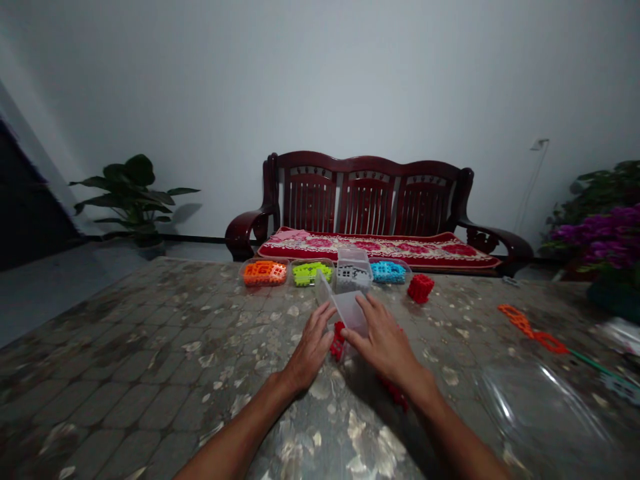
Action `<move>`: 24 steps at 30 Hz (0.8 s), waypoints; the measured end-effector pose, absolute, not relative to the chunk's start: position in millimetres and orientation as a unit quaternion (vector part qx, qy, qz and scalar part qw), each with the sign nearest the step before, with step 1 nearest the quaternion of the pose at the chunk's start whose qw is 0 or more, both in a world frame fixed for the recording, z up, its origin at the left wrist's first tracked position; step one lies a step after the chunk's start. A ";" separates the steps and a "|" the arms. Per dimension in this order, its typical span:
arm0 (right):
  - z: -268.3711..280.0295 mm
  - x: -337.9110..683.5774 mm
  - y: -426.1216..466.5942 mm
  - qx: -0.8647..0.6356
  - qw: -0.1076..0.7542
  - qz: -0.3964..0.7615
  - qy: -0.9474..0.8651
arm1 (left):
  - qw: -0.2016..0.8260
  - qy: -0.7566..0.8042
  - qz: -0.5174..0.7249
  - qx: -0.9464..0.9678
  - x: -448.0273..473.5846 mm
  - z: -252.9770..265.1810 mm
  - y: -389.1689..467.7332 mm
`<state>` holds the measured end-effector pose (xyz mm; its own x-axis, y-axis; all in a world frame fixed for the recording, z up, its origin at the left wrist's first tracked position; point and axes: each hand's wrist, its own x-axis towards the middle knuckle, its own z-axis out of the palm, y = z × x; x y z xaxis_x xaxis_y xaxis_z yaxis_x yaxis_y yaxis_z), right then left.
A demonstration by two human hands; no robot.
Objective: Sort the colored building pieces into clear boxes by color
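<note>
From the head camera, your left hand (313, 347) and right hand (383, 343) are close together on a clear plastic tub (345, 308), tilted on edge over the table (150, 373). Your left fingers press its near side, your right palm lies over its top and right side; both are clamped on it, neither holding anything else that I can see. Red blocks (339, 341) show just below the tub, between your hands, and a few more lie under your right wrist; I cannot tell whether any remain inside the tub.

Judging from this, you are handling the tub over that red pile. Keep the grip low and even on both sides, since thin clear plastic will likely flex and slip if squeezed hard. Keep the open mouth over the pile so that loose pieces stay together rather than skittering across the slick table cover.

Behind the tub stands a row of tubs: orange blocks (265, 273), green blocks (312, 273), a grey-filled tub (353, 272) and blue blocks (389, 271). Mind your knuckles there; the row is near. A red block cube (421, 288) sits just right of it, well clear of your right hand. An orange strip of pieces (531, 329) lies far right.
</note>
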<state>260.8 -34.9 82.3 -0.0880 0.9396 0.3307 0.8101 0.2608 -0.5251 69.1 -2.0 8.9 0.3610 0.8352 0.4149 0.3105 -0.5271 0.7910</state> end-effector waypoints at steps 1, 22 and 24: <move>80.8 257.8 -33.8 -0.607 0.303 0.110 -0.726 | 0.313 0.375 0.422 0.764 67.5 10.3 -0.8; 100.0 259.5 -42.9 -0.630 0.114 0.185 -0.745 | 0.212 0.408 0.476 0.750 39.5 22.1 37.3; 104.0 258.5 -46.4 -0.635 0.087 0.168 -0.749 | 0.214 0.416 0.472 0.747 41.7 24.6 46.3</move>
<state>258.5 -46.4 104.0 -0.1787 0.9804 -0.0833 0.9223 0.1374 -0.3613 41.7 46.3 24.6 0.2084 0.8237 0.5274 0.4204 -0.5623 0.7121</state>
